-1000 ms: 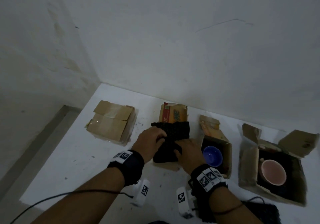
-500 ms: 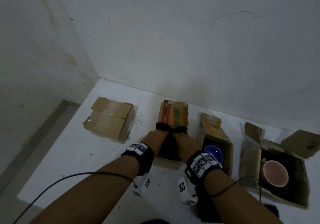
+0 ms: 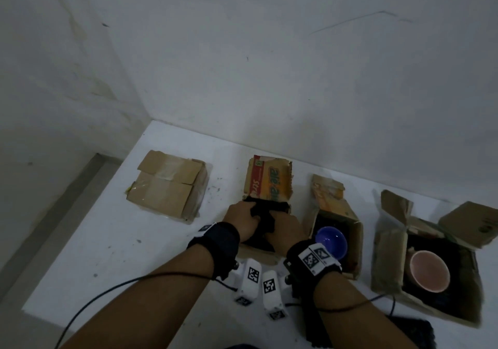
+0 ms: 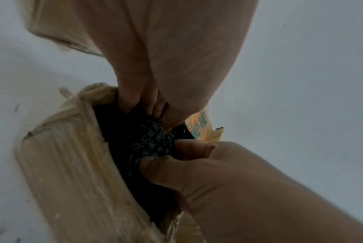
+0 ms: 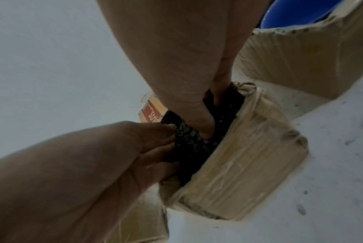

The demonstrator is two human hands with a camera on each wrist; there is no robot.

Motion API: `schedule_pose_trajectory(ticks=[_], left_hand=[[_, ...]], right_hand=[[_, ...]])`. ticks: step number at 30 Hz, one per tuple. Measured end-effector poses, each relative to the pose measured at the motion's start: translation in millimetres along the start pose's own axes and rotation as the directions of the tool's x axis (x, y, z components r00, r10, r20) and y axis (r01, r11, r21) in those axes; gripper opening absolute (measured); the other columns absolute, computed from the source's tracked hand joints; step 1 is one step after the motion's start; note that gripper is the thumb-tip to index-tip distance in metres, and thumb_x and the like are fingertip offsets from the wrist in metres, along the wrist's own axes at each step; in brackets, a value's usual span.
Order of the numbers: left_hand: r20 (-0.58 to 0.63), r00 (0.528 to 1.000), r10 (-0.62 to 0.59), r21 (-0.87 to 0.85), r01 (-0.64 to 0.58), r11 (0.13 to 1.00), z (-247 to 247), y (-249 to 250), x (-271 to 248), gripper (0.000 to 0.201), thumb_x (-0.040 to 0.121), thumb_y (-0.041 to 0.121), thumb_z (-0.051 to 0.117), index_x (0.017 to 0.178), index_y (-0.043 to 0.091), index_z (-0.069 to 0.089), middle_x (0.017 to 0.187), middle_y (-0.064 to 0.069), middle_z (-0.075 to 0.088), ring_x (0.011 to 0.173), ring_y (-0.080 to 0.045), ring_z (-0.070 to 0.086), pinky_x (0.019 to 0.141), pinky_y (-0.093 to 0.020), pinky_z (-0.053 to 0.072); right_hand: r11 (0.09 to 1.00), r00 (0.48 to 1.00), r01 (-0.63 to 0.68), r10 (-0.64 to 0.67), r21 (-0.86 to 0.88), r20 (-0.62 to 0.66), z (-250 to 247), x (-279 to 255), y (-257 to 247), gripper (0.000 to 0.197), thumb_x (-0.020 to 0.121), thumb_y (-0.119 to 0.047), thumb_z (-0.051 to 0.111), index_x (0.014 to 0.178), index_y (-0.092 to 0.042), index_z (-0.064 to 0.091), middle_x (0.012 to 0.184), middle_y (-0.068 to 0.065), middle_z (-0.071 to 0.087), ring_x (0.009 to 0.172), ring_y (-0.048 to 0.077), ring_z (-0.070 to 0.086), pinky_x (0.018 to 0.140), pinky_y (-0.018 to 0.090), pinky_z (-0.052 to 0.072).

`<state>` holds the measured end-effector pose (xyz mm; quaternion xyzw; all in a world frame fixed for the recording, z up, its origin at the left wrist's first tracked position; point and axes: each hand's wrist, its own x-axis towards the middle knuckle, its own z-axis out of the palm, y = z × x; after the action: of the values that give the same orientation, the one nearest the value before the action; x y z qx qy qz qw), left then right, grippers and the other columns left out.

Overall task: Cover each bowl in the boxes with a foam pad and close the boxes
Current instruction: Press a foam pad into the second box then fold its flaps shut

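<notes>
A black foam pad [image 3: 265, 212] [image 4: 149, 139] [image 5: 189, 139] sits bunched in the mouth of the second box [image 3: 268, 184] [image 4: 68, 164] [image 5: 249, 156], whose printed flap stands open behind. My left hand [image 3: 241, 222] [image 4: 153, 106] grips the pad's left side, with fingers dug into it. My right hand [image 3: 283, 227] [image 5: 205, 126] pinches the pad's right side, its thumb pushed down inside the box. Whatever lies under the pad is hidden. A blue bowl [image 3: 331, 241] [image 5: 297, 13] sits uncovered in the third box. A pink bowl [image 3: 428, 270] sits uncovered in the fourth box [image 3: 388, 254].
A closed, taped cardboard box [image 3: 167, 187] stands at the left of the white table [image 3: 107, 241], near the wall corner. More black foam [image 3: 409, 335] lies at the table's front right. A black cable [image 3: 107, 289] trails from my left wrist.
A second ago the pad lay spread over the second box. Both hands have since drawn together, bunching it and pushing it down into the box.
</notes>
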<state>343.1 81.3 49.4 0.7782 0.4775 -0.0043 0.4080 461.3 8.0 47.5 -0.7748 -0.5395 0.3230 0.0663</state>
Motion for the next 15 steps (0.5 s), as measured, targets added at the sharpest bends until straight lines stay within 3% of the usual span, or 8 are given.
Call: schedule_pose_trajectory(ticks=[4,6,8,12,15], left_hand=[[0.014,1.000,0.012,0.096,-0.013,0.995,0.7,-3.9,-1.7,0.026,0.093,0.011,0.046,0.108,0.009,0.067,0.108,-0.014,0.068,0.092,-0.028,0.064,0.079,-0.034,0.054],[-0.034,0.997,0.068,0.217,-0.059,0.974,-2.2,-2.8,-5.1,0.028,0.094,0.010,0.045,0.112,0.009,0.066,0.110,-0.014,0.068,0.094,-0.029,0.064,0.081,-0.035,0.054],[-0.067,0.990,0.124,0.198,-0.108,0.974,-2.8,-2.9,-7.0,0.031,0.094,0.010,0.045,0.118,0.011,0.064,0.113,-0.014,0.067,0.099,-0.031,0.063,0.084,-0.037,0.053],[0.012,1.000,0.027,0.063,-0.028,0.998,-1.5,-2.8,-0.8,0.031,0.094,0.015,0.046,0.121,0.008,0.060,0.117,-0.017,0.065,0.103,-0.032,0.062,0.086,-0.035,0.052],[0.111,0.994,-0.009,0.108,-0.003,0.994,0.1,0.3,4.4,0.031,0.096,0.018,0.044,0.122,0.005,0.056,0.120,-0.019,0.062,0.105,-0.033,0.059,0.087,-0.035,0.050]], right_hand=[[0.999,1.000,0.017,-0.018,-0.030,-0.026,-0.8,0.3,3.4,0.016,0.085,-0.011,0.053,0.098,-0.011,0.062,0.103,0.011,0.068,0.091,0.025,0.063,0.072,0.028,0.048],[0.998,0.994,0.042,-0.046,-0.039,-0.104,-4.7,-0.3,5.9,0.019,0.084,-0.010,0.053,0.101,-0.011,0.063,0.104,0.009,0.066,0.092,0.023,0.062,0.074,0.030,0.051],[0.997,0.986,0.073,-0.076,-0.024,-0.146,-6.7,0.8,7.1,0.026,0.085,-0.008,0.052,0.107,-0.013,0.063,0.107,0.007,0.062,0.095,0.022,0.060,0.077,0.029,0.049],[0.993,0.994,0.091,-0.095,-0.069,-0.052,-3.5,10.2,4.2,0.030,0.082,-0.010,0.056,0.111,-0.015,0.058,0.114,0.008,0.061,0.103,0.025,0.059,0.082,0.031,0.049],[0.987,0.993,0.106,-0.097,-0.123,0.072,-2.9,15.7,1.0,0.033,0.087,-0.007,0.053,0.120,-0.010,0.055,0.121,0.013,0.060,0.108,0.027,0.057,0.088,0.031,0.047]])
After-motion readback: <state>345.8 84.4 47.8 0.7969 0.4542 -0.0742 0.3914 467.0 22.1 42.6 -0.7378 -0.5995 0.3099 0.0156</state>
